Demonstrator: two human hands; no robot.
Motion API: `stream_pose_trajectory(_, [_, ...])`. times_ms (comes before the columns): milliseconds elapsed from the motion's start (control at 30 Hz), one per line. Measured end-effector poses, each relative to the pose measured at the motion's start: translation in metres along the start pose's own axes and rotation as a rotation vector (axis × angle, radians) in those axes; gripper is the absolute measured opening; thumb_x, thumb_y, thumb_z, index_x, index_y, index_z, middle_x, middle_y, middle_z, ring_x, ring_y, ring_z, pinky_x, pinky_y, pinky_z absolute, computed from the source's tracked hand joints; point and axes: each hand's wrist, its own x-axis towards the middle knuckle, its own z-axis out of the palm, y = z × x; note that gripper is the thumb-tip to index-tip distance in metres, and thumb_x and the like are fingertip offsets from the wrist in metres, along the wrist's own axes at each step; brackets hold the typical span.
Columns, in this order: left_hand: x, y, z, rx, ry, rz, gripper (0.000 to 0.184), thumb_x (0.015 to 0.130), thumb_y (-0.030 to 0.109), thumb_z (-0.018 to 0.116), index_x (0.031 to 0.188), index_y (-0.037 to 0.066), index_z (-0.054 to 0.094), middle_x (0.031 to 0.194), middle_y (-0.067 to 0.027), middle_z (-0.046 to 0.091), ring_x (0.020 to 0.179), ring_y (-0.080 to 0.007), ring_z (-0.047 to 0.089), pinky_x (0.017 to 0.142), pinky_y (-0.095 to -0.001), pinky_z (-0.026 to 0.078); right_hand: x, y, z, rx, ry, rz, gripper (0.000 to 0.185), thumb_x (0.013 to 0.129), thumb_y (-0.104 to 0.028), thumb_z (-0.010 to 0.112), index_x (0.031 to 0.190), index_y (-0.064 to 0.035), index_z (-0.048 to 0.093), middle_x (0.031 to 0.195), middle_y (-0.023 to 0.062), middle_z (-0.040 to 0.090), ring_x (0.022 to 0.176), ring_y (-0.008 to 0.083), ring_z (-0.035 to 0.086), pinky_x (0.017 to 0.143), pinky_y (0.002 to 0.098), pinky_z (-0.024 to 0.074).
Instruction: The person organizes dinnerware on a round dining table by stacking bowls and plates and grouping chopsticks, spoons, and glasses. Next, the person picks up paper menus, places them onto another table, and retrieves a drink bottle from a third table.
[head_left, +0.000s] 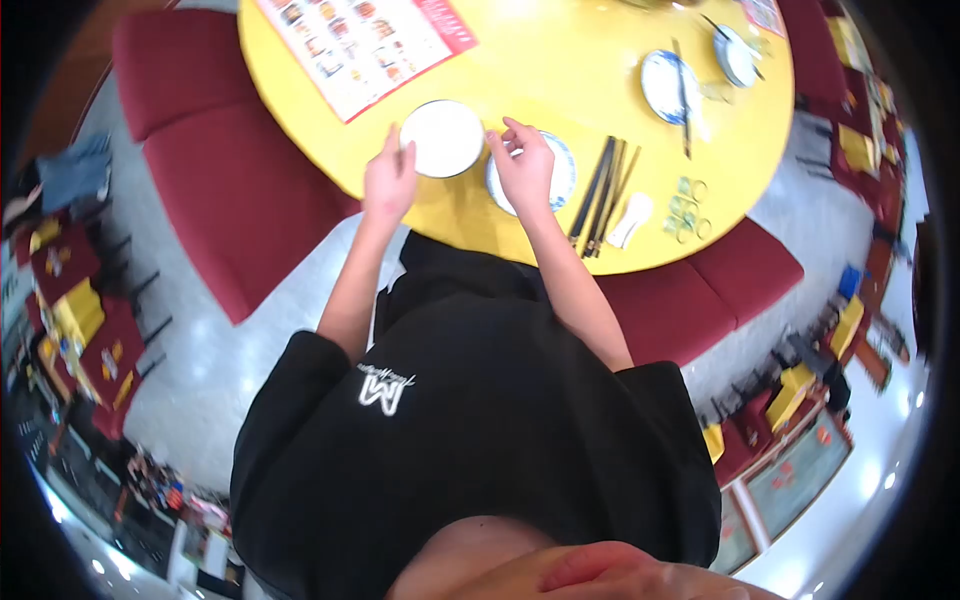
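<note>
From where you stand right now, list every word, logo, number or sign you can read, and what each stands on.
"M" on the shirt, possibly an inverted "W"; the script beside it is too small to read.
Menu: lettering too small and blurred.
Sheet at the table's far edge: unreadable.
Red marks on the glass panel: too blurred.

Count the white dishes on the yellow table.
4 visible: first dish by the left hand; second dish partly behind the right hand; third dish farther right; fourth dish beyond it. Others may be stacked or hidden.
</note>
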Motion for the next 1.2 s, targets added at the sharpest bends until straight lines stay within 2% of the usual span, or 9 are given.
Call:
stream_pose_trajectory(100, [-0.007,0.006,-0.012,-0.121,0.017,-0.083,0.049,0.099,0.026,0.051,0.137,-0.004,0.045,0.063,-0.0134,0.051,0.057,-0.0149,0.051,0.058,-0.0326,0.045,0.037,0.069,-0.058,0.221,0.286,0.397,0.031,0.084,-0.019,0.072,0.104,0.0043,0.067,0.078,0.0119,0.062,0.063,0.0224,0.058,0.064,0.0323,0.0484])
stream_pose_trajectory(200, [-0.020,-0.018,-0.016,-0.484,0.035,-0.183,0.045,0.101,0.023,0.049,0.137,-0.005,0.045,0.072,0.0047,0.047,0.060,-0.0048,0.040,0.056,-0.0209,0.038,0.082,0.124,-0.145,-0.209,0.586,0.248,0.028,0.084,-0.020,0.070,0.102,0.0023,0.068,0.081,0.0120,0.063,0.071,0.0250,0.060,0.069,0.0351,0.0484])
stream_pose_trajectory(400, [-0.074,-0.085,-0.010,-0.368,-0.097,-0.326,0.040,0.101,0.025,0.048,0.125,-0.006,0.054,0.069,0.0036,0.045,0.057,-0.0035,0.039,0.051,-0.0213,0.034,0.154,0.201,-0.259,-0.767,0.486,0.131,0.038,0.082,-0.032,0.070,0.104,0.0001,0.070,0.096,0.0174,0.068,0.086,0.0316,0.066,0.079,0.0397,0.0510])
stream_pose_trajectory(500, [-0.111,-0.091,-0.008,-0.294,-0.138,-0.395,0.039,0.101,0.028,0.048,0.121,-0.005,0.055,0.065,0.0029,0.045,0.056,-0.0036,0.040,0.049,-0.0217,0.033,0.159,0.213,-0.263,-0.852,0.246,0.166,0.041,0.082,-0.034,0.069,0.105,-0.0009,0.070,0.104,0.0188,0.068,0.092,0.0331,0.066,0.082,0.0406,0.0508])
stream_pose_trajectory(667, [-0.142,-0.092,-0.002,-0.306,-0.143,-0.525,0.041,0.101,0.031,0.047,0.120,-0.004,0.057,0.064,0.0029,0.045,0.052,-0.0037,0.041,0.047,-0.0223,0.034,0.157,0.220,-0.251,-0.737,0.209,0.215,0.029,0.082,-0.030,0.068,0.084,-0.0013,0.070,0.073,0.0183,0.066,0.072,0.0366,0.064,0.067,0.0425,0.0506])
stream_pose_trajectory(800, [-0.144,-0.078,0.000,-0.320,-0.176,-0.562,0.042,0.102,0.031,0.046,0.120,-0.005,0.058,0.063,0.0033,0.044,0.051,-0.0042,0.040,0.046,-0.0229,0.034,0.146,0.212,-0.260,-0.719,0.092,0.164,0.029,0.086,-0.028,0.065,0.089,0.0007,0.070,0.075,0.0206,0.066,0.070,0.0373,0.064,0.064,0.0419,0.0493])
stream_pose_trajectory(1000, [-0.145,-0.069,0.026,-0.360,-0.223,-0.528,0.044,0.103,0.034,0.042,0.118,-0.005,0.057,0.060,0.0032,0.044,0.048,-0.0042,0.040,0.043,-0.0214,0.032,0.004,0.171,-0.229,-0.281,0.091,0.152,0.027,0.090,-0.022,0.061,0.097,0.0028,0.068,0.080,0.0242,0.065,0.074,0.0373,0.066,0.065,0.0408,0.0490])
stream_pose_trajectory(1133, [-0.149,-0.059,0.051,-0.299,-0.285,-0.502,0.046,0.104,0.034,0.041,0.116,-0.008,0.058,0.059,0.0018,0.045,0.047,-0.0055,0.041,0.044,-0.0233,0.034,-0.104,0.154,-0.199,-0.282,0.060,0.344,0.020,0.089,-0.013,0.065,0.094,0.0065,0.066,0.072,0.0192,0.061,0.062,0.0273,0.060,0.062,0.0346,0.0469])
stream_pose_trajectory(1200, [-0.152,-0.057,0.056,-0.305,-0.286,-0.512,0.047,0.103,0.033,0.042,0.115,-0.009,0.059,0.060,0.0011,0.046,0.047,-0.0055,0.042,0.044,-0.0242,0.034,-0.125,0.163,-0.185,-0.253,0.096,0.375,0.022,0.088,-0.014,0.066,0.089,0.0070,0.063,0.070,0.0192,0.061,0.062,0.0307,0.059,0.060,0.0377,0.0457])
